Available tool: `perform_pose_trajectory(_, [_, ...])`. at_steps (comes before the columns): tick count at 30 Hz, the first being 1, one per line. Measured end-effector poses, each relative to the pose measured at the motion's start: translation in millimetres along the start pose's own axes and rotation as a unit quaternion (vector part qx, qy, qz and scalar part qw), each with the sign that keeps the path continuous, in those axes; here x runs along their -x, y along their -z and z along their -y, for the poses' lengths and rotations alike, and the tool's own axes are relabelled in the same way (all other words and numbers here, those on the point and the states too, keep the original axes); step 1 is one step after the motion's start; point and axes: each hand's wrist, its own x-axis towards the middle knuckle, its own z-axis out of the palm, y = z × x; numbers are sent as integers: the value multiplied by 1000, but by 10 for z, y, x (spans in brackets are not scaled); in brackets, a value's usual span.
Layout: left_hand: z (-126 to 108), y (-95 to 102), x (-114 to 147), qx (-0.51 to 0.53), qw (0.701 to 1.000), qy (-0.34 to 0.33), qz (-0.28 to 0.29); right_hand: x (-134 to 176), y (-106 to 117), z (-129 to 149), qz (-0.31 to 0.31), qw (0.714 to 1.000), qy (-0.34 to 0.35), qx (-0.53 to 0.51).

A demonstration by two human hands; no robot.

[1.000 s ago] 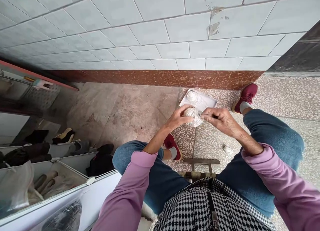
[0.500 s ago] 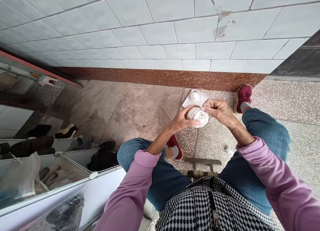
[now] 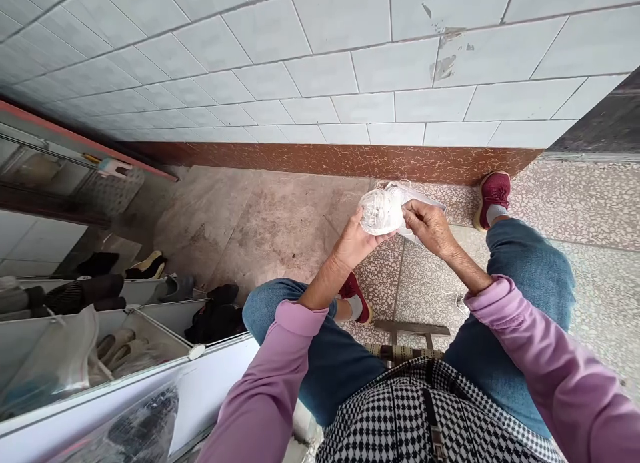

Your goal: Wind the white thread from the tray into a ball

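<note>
A ball of white yarn (image 3: 381, 213) rests in my left hand (image 3: 356, 239), whose fingers curl around its underside and left edge. At the ball's right side, my right hand (image 3: 431, 228) is closed in a pinch. A strand of the yarn seems to be between its thumb and forefinger, though it is too fine to make out clearly. Behind the hands, a white plastic bag (image 3: 425, 199) lies on the floor; a second white yarn ball, seen there earlier, is now mostly hidden.
A tiled wall (image 3: 320, 76) rises ahead. To the left stands a white shelf unit (image 3: 220, 359) with shoes (image 3: 125, 353) in its compartments. A low stool (image 3: 413, 328) is beneath me. Loose white thread (image 3: 457, 299) lies on the speckled floor by my right knee.
My left hand has tilted the yarn ball and moved it slightly left and up. My right hand stays pinched at its right side. The view has shifted a little.
</note>
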Motion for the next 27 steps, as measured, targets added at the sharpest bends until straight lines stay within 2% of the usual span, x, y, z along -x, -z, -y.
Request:
perform_pose_trajectory(4, [9,60,-52,-22,998,43,26,-20,-68,-94,50,996,-11,67])
perform_pose_trajectory(7, [20,93,-51,-25,999,34,25,-13,-96,-141,67,994,-6,83])
perform_pose_trajectory(11, [-2,137,-30,-15,999,-19,-31,44,-64,-118,87,993,13,80])
perform_pose_trajectory(15, [-17,210,-64,-29,992,-78,-92,160,-60,34,167,984,27,61])
perform_pose_trajectory(18, [15,250,-91,-143,971,-129,-139,211,-33,210,240,970,31,-2])
perform_pose_trajectory(20, [48,254,-77,-255,940,-169,-153,193,54,308,260,964,21,-50])
perform_pose_trajectory(23, [83,236,-12,-370,903,-189,-106,111,263,358,222,971,1,-87])
perform_pose_trajectory(25, [89,213,40,-390,909,-148,-18,59,386,321,172,981,-8,-89])
perform_pose_trajectory(27, [80,181,86,-351,929,-82,87,30,447,254,131,987,-19,-87])
